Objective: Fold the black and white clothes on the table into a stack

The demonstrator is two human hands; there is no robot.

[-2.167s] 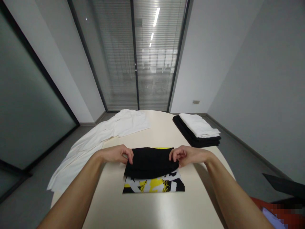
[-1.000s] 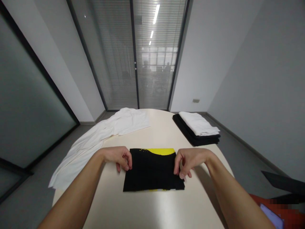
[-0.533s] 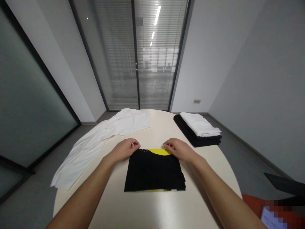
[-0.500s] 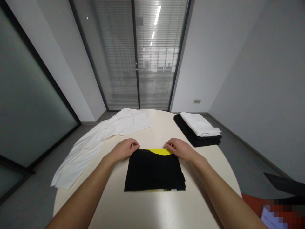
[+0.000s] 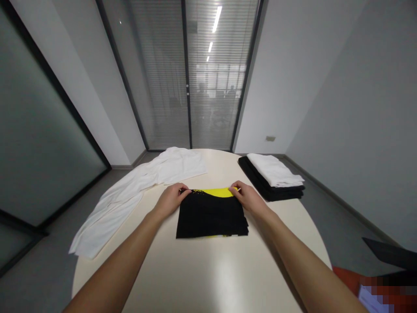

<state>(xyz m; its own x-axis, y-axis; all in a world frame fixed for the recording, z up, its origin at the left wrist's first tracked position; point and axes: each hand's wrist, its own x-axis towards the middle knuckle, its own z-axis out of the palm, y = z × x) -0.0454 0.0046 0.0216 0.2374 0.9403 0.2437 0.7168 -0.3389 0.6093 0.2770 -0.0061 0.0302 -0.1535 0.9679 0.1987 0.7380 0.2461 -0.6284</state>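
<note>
A folded black garment with a yellow band [image 5: 211, 217] lies on the round cream table in front of me, its yellow part along the far edge. My left hand [image 5: 172, 199] pinches its far left corner between thumb and fingers. At the far right corner, my right hand [image 5: 246, 198] grips the yellow edge the same way. The near edge shows several uneven layers with a little yellow between them. Whether the far edge is lifted off the table I cannot tell.
A white garment [image 5: 143, 184] is spread along the table's left and far side, hanging over the rim. Folded white cloth [image 5: 273, 170] sits on folded black cloth [image 5: 270, 193] at the right. The table [image 5: 182, 278] has a curved edge. An orange-red object [image 5: 347, 278] is at lower right.
The folded black garment has moved away from me, toward the far side of the table, with both hands at its far corners. The other clothes have stayed put.
</note>
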